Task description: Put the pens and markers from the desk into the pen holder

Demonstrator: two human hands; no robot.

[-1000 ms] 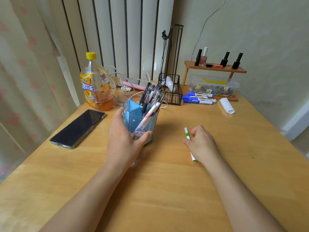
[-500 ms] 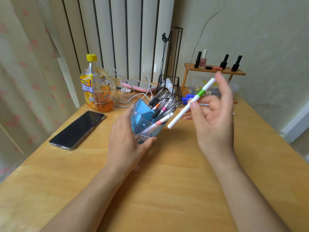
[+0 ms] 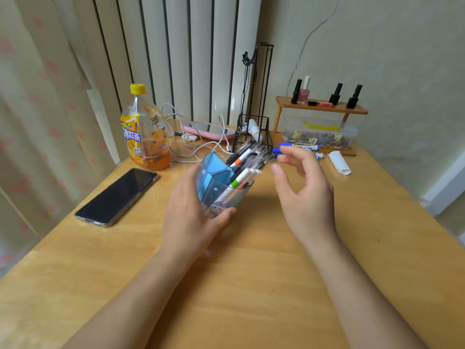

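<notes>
Tilting rightward, blue pen holder (image 3: pixel 221 195) grasped by left hand (image 3: pixel 193 217), green-banded marker (image 3: pixel 237 181) inside, right hand (image 3: pixel 304 190) released, empty beside it.

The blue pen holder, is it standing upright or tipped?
Tipped. The left hand tilts the pen holder toward the right, so its pens lean that way.

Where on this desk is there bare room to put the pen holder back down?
The desk is bare in front, between the forearms, and on the right below the white tube. It is crowded at the back: bottle, cables, wire basket, blue markers. The phone takes the left.
</notes>
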